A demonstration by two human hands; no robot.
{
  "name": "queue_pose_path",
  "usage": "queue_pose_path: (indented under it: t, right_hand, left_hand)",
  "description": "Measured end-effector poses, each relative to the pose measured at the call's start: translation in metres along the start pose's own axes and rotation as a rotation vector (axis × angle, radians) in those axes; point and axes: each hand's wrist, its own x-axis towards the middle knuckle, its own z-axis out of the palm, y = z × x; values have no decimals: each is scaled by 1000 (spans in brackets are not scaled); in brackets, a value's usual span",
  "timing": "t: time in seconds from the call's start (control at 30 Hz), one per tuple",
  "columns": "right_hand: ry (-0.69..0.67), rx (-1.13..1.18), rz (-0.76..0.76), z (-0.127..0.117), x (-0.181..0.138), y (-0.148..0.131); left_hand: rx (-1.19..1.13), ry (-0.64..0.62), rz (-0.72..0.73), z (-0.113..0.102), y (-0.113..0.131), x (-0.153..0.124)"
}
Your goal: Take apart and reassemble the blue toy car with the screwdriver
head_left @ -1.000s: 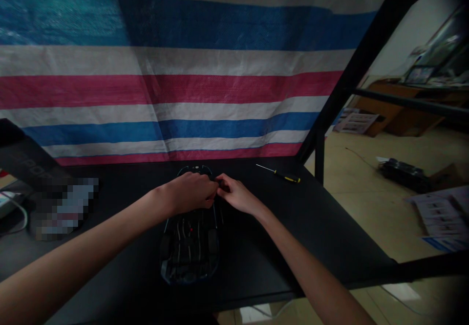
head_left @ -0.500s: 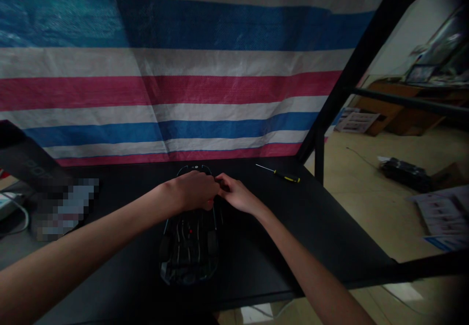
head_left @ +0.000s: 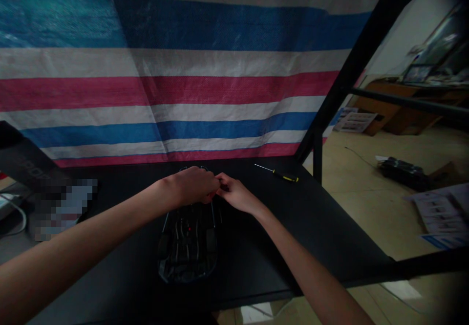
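Observation:
A dark model car [head_left: 187, 249], apparently upside down with its ribbed underside showing, rests on the black table. Over the car's far end is my left hand [head_left: 196, 185], closed, its knuckles upward and its fingertips by the car's right edge. My right hand [head_left: 237, 193] meets it there from the right, thumb and fingers pinched together. The two hands touch or nearly touch at the fingertips. Whatever they pinch is hidden by the fingers and the dim light, as is the car's far right wheel area.
A screwdriver [head_left: 286, 176] with a black and yellow handle lies at the back right of the table [head_left: 311, 232]. At left are a dark box [head_left: 27, 161] and a white cable [head_left: 22, 217]. A striped sheet [head_left: 227, 90] hangs behind, beside a black frame post [head_left: 340, 85].
My left hand has risen slightly and turned a little over the car's far end. My right hand keeps its pinch in almost the same place. The car and screwdriver look unmoved.

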Motion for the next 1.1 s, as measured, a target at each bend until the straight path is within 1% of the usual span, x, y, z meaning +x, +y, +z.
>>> queue_pose_path:
  t: [0.1,0.27,0.37,0.53,0.67,0.8,0.93,1.03,1.1]
  right_hand:
    - [8,5,-5,0,0,-1]
    - [13,14,-8,0,-1,-1]
    - [25,11,-2,-1,-1,0]
    - [59,-5,19,-7,3,4]
    - [98,2,35,-21,4,9]
    - [168,-26,51,-41,2,9]
    - [239,-69,73,-55,-2,6]
    - [259,-89,95,-58,-3,5]
    - [269,-99,101,-59,-4,5]
  left_hand:
    - [-3,2,38,5,-5,-1]
    - [-10,55,91,15,-14,-1]
    - [-39,44,99,19,-17,1]
    - [-128,23,96,19,-20,3]
    - [-202,15,114,15,-17,6]
    - [-241,64,167,15,-9,16]
    - [-310,116,225,22,-2,25]
    - [-304,174,190,29,-7,25]
    - [-324,231,176,35,-17,20]
